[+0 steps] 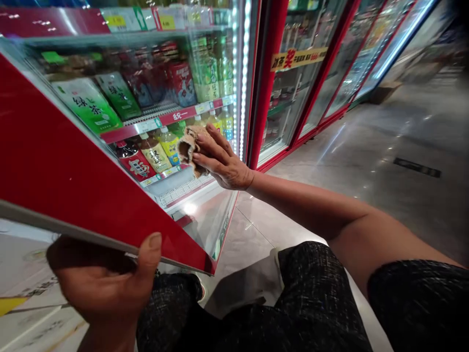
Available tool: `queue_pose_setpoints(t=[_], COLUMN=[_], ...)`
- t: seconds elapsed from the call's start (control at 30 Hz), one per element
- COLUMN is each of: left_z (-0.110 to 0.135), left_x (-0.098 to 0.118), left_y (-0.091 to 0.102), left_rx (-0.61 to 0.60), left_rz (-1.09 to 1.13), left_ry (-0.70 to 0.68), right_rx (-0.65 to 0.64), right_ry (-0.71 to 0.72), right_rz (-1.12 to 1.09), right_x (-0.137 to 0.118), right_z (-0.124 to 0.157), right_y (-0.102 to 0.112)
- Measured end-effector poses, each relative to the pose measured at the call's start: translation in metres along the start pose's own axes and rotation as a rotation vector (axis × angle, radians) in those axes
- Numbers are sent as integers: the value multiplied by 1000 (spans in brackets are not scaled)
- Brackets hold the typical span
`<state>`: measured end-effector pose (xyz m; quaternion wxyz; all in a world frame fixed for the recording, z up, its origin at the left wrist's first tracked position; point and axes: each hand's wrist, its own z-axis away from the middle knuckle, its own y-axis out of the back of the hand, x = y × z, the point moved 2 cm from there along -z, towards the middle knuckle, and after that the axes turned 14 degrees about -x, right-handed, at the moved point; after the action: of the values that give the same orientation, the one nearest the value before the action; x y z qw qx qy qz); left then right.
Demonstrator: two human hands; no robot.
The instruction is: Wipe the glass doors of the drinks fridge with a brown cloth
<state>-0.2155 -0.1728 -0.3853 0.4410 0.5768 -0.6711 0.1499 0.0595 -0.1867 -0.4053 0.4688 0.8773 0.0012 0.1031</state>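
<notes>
Head cam: right hand (225, 164) has its fingers bunched round a crumpled tan cloth (193, 147), which is up against the glass (216, 210) of a fridge door, with drink bottles (154, 154) showing on the shelves behind it. Left hand (106, 288) is clamped on the door's red frame (110, 195), thumb over the front, other fingers mostly hidden. Grey floor (366, 151) off to the right

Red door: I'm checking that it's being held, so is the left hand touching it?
Touching. In the head view, the left hand grips the edge of the red door, thumb overlapping its red face.
</notes>
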Motion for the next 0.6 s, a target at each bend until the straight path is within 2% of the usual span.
queue_pose_setpoints(t=[0.03, 0.1, 0.27, 0.4, 0.5, 0.6], left_z=[4, 12, 39, 61, 69, 70], left_x=[9, 21, 23, 20, 26, 39], left_y=[-4, -13, -29, -40, -51, -66], left_rx=[27, -6, -145, -257, -354, -457], left_rz=[8, 43, 47, 75, 83, 109], left_ry=[-14, -37, -99, -203, -307, -406], right_rx=[-19, -10, 276, 408, 395, 438], right_ry=[-24, -46, 67, 103, 17, -120], right_rz=[10, -12, -214, -273, -333, -537], right_x=[0, 1, 6, 8, 1, -15], right_z=[9, 25, 60, 85, 106, 128], right_y=[4, 13, 32, 49, 69, 95])
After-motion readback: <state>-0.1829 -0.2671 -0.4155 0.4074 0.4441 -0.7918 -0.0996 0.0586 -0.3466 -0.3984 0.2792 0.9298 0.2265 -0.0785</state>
